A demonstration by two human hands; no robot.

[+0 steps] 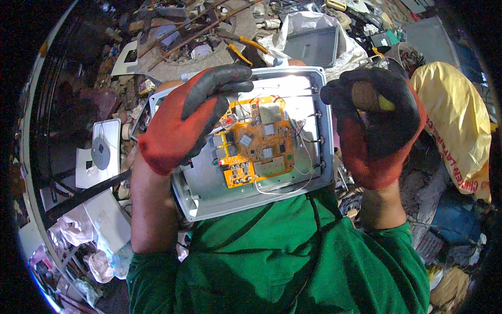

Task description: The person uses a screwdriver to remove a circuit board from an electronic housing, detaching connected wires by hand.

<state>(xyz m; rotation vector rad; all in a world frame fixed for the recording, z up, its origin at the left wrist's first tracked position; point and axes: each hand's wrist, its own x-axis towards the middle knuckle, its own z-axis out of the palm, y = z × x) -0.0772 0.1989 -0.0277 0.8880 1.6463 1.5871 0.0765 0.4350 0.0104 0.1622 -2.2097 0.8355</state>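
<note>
A shallow grey metal housing point(201, 196) rests on my lap, tilted a little. Inside it lies an orange circuit board point(246, 152) with silver shields, small heat sinks and thin wires. My left hand point(193, 115), in a red and black glove, hovers over the housing's left side and the board's upper left corner. Its fingers are stretched out, and nothing shows between them. Beyond the housing's right rim is my right hand point(379, 120), gloved alike, with its fingers curled in. A brown and yellow patch shows among those fingers; I cannot tell what it is.
Yellow-handled cutters point(248, 44) lie past the housing. A grey tray-like cover point(312, 46) sits on a white sack point(350, 39). At the right stands a yellow sack point(449, 120). Mixed scrap surrounds me, with a white panel bearing a grey disc point(102, 154) at left.
</note>
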